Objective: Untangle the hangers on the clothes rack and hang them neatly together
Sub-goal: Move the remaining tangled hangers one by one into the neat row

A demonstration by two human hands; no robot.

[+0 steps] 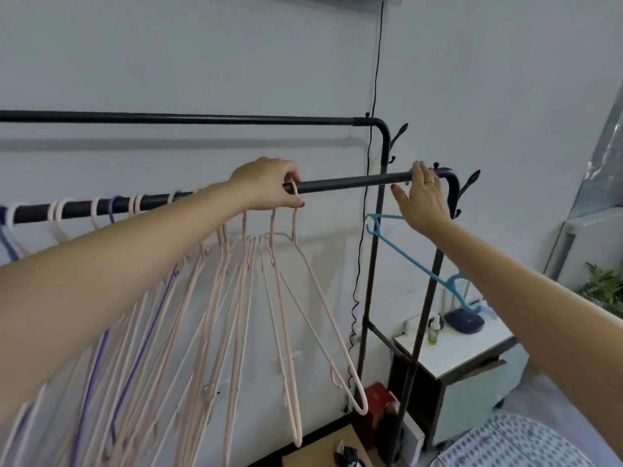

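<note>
A black clothes rack has a near rail [350, 183] and a higher far rail [202, 118]. Several pale pink hangers [303, 298] and a few purple ones [101, 345] hang from the near rail, bunched and crossing. My left hand [266, 187] grips the near rail over the hooks of the rightmost pink hangers. My right hand [423, 200] reaches up near the rail's right end with straight fingers touching the bar. Below that hand a blue hanger [414, 264] hangs tilted; its hook is hidden behind the hand.
The rack's black uprights [371, 264] stand on the right with small side hooks [401, 133]. A black cable [374, 79] runs down the wall. A white side table [462, 352] holds a bottle and a dark device. A plant [603, 288] sits far right.
</note>
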